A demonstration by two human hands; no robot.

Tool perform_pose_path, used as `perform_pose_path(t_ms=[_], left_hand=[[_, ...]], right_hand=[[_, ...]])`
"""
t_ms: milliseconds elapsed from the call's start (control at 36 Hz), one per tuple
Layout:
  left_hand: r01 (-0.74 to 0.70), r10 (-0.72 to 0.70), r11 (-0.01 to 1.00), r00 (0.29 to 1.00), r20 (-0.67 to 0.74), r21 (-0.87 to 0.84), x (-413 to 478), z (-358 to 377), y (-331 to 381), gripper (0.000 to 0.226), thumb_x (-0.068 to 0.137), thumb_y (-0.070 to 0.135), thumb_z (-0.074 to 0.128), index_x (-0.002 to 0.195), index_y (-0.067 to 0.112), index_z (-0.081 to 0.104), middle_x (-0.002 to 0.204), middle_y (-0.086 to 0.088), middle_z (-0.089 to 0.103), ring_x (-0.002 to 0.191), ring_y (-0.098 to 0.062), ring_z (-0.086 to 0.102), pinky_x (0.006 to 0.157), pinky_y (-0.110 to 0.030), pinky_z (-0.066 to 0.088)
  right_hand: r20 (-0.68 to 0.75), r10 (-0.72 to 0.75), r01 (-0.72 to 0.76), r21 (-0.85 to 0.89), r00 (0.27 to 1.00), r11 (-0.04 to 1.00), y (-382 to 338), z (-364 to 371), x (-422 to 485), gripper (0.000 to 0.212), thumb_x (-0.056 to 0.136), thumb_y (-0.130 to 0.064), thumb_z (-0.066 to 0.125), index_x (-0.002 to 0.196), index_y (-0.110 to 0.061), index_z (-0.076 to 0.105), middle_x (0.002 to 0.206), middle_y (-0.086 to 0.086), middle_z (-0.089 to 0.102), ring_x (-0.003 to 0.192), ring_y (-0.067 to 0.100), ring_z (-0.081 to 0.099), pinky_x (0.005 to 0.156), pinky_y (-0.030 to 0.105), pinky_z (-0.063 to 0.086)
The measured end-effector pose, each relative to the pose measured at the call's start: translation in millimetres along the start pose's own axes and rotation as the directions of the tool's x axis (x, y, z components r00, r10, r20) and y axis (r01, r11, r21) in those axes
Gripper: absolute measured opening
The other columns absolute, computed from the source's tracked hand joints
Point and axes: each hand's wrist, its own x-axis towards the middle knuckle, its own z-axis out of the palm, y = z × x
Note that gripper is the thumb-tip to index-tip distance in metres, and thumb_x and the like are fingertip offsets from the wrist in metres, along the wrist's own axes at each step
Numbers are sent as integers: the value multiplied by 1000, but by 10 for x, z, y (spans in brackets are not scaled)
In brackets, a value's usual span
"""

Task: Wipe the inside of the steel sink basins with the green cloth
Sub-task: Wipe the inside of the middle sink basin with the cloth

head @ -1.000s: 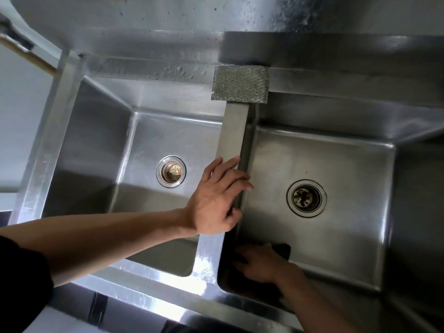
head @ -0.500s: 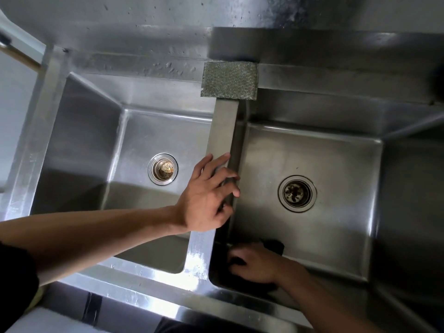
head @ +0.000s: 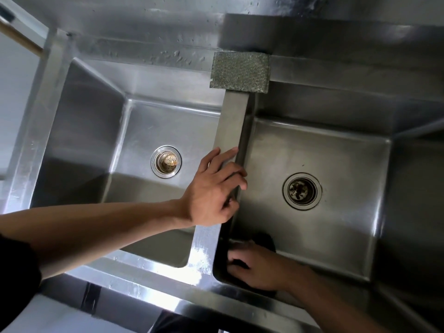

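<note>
The steel sink has two basins, a left basin (head: 144,131) and a right basin (head: 336,152), split by a flat divider (head: 231,121). My left hand (head: 213,188) rests on the divider, fingers lying loosely over its right edge. My right hand (head: 259,265) is low in the near left corner of the right basin. It presses down on the cloth (head: 265,239), which looks dark in the shadow and is mostly hidden under the hand.
A grey-green scouring pad (head: 240,72) lies on the back rim at the top of the divider. Each basin has a round drain, the left drain (head: 165,161) and the right drain (head: 302,191). A wooden handle (head: 21,39) shows at the far left.
The view has shifted slightly. My right hand stays in the same corner on the cloth with only small movement. My left hand keeps its place on the divider.
</note>
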Motion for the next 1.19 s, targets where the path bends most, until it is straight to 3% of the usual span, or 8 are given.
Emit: perform_pose_path(t_ms=[167, 333, 417, 528, 639, 861, 1028, 1194], left_hand=[[-5, 5, 1000, 1000, -2, -6, -2, 11, -2, 36, 65, 22, 58, 99, 18, 72, 115, 2, 69, 149, -34, 41, 124, -55, 25], [-2, 2, 1000, 1000, -4, -3, -6, 6, 2, 34, 68, 23, 57, 98, 19, 72, 115, 2, 69, 149, -34, 41, 125, -54, 25], [-1, 1, 1000, 1000, -4, -5, -9, 13, -4, 34, 68, 23, 57, 98, 19, 72, 115, 3, 69, 149, -33, 41, 125, -52, 23], [1, -1, 1000, 1000, -13, -10, -12, 13, -2, 33, 69, 23, 57, 98, 19, 72, 115, 3, 69, 149, -33, 41, 126, -50, 22], [1, -1, 1000, 1000, -2, -2, -15, 10, -1, 33, 68, 22, 58, 98, 19, 72, 115, 3, 69, 149, -34, 41, 126, -52, 23], [-2, 2, 1000, 1000, 2, 13, -8, 10, 3, 31, 68, 24, 59, 96, 19, 72, 115, 2, 69, 149, -34, 42, 125, -53, 24], [-18, 18, 1000, 1000, -10, 19, -12, 19, -4, 30, 69, 24, 59, 96, 19, 72, 115, 1, 69, 148, -34, 42, 125, -52, 23], [-22, 22, 999, 1000, -1, 33, -12, 3, -5, 29, 69, 25, 60, 95, 19, 72, 115, 1, 68, 147, -35, 43, 124, -54, 26]], right_hand=[[-61, 37, -27, 152, 997, 988, 43, 84, -146, 15, 96, -36, 53, 94, -24, 62, 93, -19, 55, 89, -9, 52, 83, 12, 38], [42, 312, -310, -63, 949, 949, 478, 36, -162, 64, 77, -70, 25, 106, -26, 60, 113, 4, 60, 105, 26, 59, 97, 41, 43], [53, 249, -242, -109, 967, 964, 329, -16, -241, 44, 85, -62, 33, 102, -28, 54, 110, -5, 60, 103, 18, 59, 96, 40, 41], [-3, 120, -119, 100, 993, 988, 89, -31, -391, 16, 94, -38, 54, 92, -25, 62, 95, -11, 59, 92, 1, 56, 87, 20, 42], [-16, 210, -207, 118, 978, 971, 392, 59, -328, 35, 90, -55, 48, 100, -26, 65, 102, -11, 60, 98, 3, 57, 91, 23, 43], [75, 398, -386, -134, 914, 913, 730, 121, -116, 30, 94, -47, 49, 112, -26, 59, 125, 5, 58, 116, 28, 55, 98, 38, 44], [49, 256, -260, 96, 965, 961, 459, 16, -441, 5, 93, -43, 59, 95, -39, 62, 105, -16, 59, 97, 0, 55, 90, 20, 41], [-20, 413, -413, -43, 911, 910, 741, -32, -668, 38, 88, -61, 45, 103, -31, 63, 110, -5, 62, 104, 16, 59, 94, 36, 42]])
